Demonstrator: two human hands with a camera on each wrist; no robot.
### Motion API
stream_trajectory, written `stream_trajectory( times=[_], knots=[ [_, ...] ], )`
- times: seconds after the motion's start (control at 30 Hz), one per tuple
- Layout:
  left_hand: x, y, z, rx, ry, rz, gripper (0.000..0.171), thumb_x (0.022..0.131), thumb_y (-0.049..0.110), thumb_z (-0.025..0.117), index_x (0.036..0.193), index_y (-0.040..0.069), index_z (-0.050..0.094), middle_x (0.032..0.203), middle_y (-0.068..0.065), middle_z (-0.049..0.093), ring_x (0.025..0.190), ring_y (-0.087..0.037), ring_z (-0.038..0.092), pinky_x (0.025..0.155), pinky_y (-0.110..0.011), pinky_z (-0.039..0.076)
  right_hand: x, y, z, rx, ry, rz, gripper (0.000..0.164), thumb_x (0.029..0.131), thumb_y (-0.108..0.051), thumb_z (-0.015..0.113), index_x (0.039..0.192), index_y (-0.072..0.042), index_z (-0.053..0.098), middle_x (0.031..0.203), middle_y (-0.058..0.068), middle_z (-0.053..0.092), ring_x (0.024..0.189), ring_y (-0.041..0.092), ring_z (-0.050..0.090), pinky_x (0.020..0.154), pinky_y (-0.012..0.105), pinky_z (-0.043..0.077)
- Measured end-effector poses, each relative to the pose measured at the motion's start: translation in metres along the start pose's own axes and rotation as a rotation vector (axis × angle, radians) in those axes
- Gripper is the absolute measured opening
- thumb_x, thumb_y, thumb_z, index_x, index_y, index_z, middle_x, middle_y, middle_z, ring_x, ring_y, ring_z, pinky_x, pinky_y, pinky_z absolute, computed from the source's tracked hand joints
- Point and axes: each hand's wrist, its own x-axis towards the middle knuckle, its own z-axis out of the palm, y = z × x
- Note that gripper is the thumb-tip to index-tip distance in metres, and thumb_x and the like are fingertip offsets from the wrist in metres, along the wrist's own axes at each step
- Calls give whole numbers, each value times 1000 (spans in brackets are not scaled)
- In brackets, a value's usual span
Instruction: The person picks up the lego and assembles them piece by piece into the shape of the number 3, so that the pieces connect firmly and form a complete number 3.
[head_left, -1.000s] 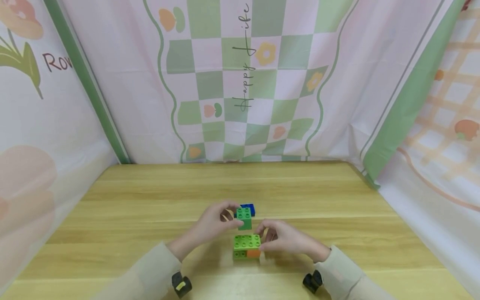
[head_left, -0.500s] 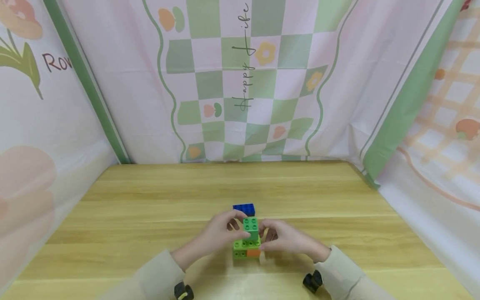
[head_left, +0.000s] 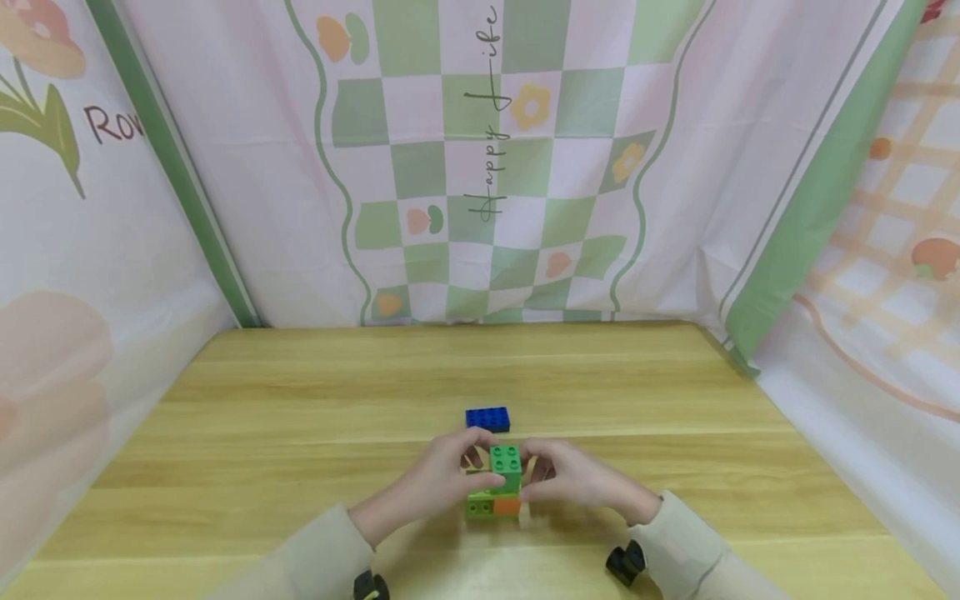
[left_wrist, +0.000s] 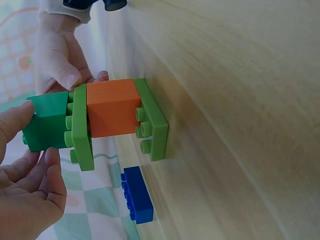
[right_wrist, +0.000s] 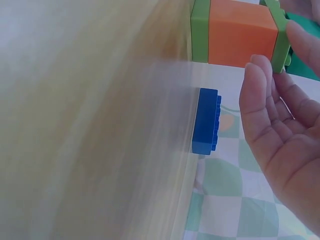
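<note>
My left hand (head_left: 450, 468) pinches a square dark green building block (left_wrist: 47, 120) between thumb and fingers. The block sits over the right end of a light green upper plate (left_wrist: 81, 132), at its studs; whether it is pressed fully down I cannot tell. Beneath that plate an orange block (left_wrist: 112, 107) stands on a light green lower plate (left_wrist: 159, 135), which rests on the table. From the other side my right hand (head_left: 573, 479) holds the right end of the upper plate, thumb and fingers curled about it. Its fingertips come close to the orange block in the right wrist view.
A blue studded brick (head_left: 487, 418) lies flat on the wooden table (head_left: 300, 383), just beyond the stack. Printed cloth (head_left: 480, 167) hangs behind the table's back edge and along both sides.
My left hand has carried the dark green block toward me and slightly right, down onto the stack's upper plate. The blue brick is now fully uncovered. My right hand has stayed in place.
</note>
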Motion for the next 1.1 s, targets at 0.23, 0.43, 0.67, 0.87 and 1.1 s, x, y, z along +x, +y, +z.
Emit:
stream_trajectory(
  times=[0.23, 0.43, 0.67, 0.87, 1.1],
  knots=[
    [0, 1, 0, 37, -24, 9, 32, 80, 23, 72, 107, 9, 59, 88, 10, 57, 76, -7, 52, 66, -22, 46, -1, -1, 0, 4, -3, -3, 21, 84, -16, 67, 102, -11, 58, 97, 7, 59, 73, 14, 59, 66, 30, 51],
    [-1, 2, -1, 67, -52, 43, 32, 82, 22, 70, 109, 9, 59, 91, 10, 59, 74, -4, 53, 66, -20, 47, -1, 0, -2, -17, -12, -25, 23, 83, -18, 68, 102, -12, 58, 96, 7, 59, 73, 13, 59, 67, 30, 51],
    [-1, 4, -2, 183, -55, 129, 30, 83, 21, 69, 109, 9, 58, 89, 9, 58, 74, -4, 52, 63, -17, 46, 0, 0, -2, -7, -32, -30, 22, 84, -18, 67, 102, -12, 57, 97, 8, 58, 73, 14, 60, 67, 31, 51],
    [1, 4, -3, 261, -62, 185, 28, 83, 20, 69, 106, 10, 57, 86, 7, 59, 73, -4, 53, 61, -15, 45, 0, 0, -2, 3, -37, -29, 22, 84, -18, 67, 103, -12, 57, 98, 9, 58, 73, 15, 60, 66, 31, 51],
    [2, 6, -3, 316, -84, 209, 28, 84, 21, 68, 107, 10, 57, 88, 4, 60, 74, -4, 53, 61, -14, 45, 0, -1, -1, 1, -40, -28, 24, 83, -17, 68, 104, -12, 57, 98, 1, 59, 72, 15, 60, 64, 30, 52]
  ],
)
